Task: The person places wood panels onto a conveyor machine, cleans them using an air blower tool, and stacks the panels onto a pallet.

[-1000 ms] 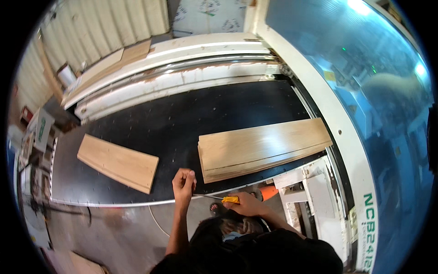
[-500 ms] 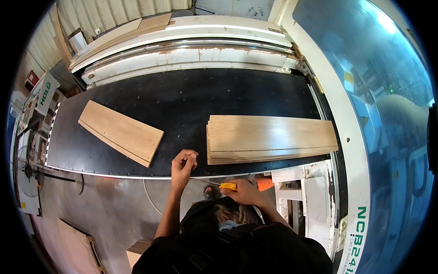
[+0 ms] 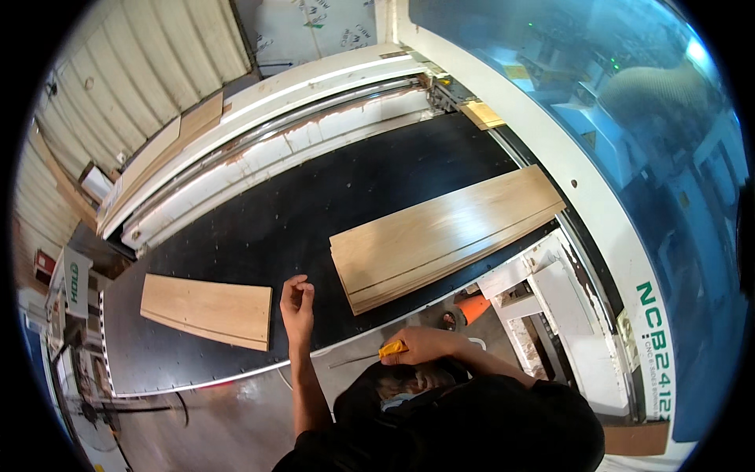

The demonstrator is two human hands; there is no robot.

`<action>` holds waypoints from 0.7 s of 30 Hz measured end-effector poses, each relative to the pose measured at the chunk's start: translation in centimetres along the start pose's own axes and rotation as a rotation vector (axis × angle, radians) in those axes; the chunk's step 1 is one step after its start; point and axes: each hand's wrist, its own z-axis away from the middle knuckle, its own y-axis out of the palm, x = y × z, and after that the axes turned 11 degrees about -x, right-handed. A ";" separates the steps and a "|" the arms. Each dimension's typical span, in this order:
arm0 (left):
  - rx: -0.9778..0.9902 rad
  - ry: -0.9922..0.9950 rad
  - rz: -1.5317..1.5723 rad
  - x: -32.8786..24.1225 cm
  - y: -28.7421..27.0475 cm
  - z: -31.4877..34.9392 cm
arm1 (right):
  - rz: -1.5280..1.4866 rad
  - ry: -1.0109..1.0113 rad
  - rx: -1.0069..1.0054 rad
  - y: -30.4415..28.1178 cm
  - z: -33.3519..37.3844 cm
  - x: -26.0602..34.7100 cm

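Observation:
My right hand [image 3: 417, 347] is closed around the yellow handle of a screwdriver [image 3: 392, 348] just off the table's near edge. Its thin metal shaft points left. My left hand [image 3: 297, 308] is raised over the near part of the black table, its fingers curled toward the thumb; whether something small sits in them cannot be made out. To its left lies a single wooden board [image 3: 206, 309] with a groove along its near side. A stack of similar wooden boards [image 3: 448, 232] lies to its right, apart from both hands.
The black tabletop [image 3: 259, 212] runs up to a white machine frame [image 3: 535, 102] with a blue see-through cover [image 3: 629, 157] at the right. A white beam [image 3: 283, 141] bounds the far side. Below the near edge stand an orange cone-like object [image 3: 474, 308] and a white framework [image 3: 550, 291].
My view has turned, so the table and boards appear tilted. The screwdriver's shaft now shows at my right hand. My left hand's fingers look somewhat looser, still curled.

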 end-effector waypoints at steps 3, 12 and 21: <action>-0.058 0.321 -0.373 3.5 -1.8 -4.6 | 0.014 0.003 0.074 0.1 -0.6 -0.5; -0.302 0.164 -1.300 12.6 -7.4 -11.9 | -0.080 0.092 0.188 0.6 0.0 -1.9; -0.216 0.149 -1.398 13.1 -6.9 -10.9 | -0.151 0.055 0.146 0.7 -0.1 -2.5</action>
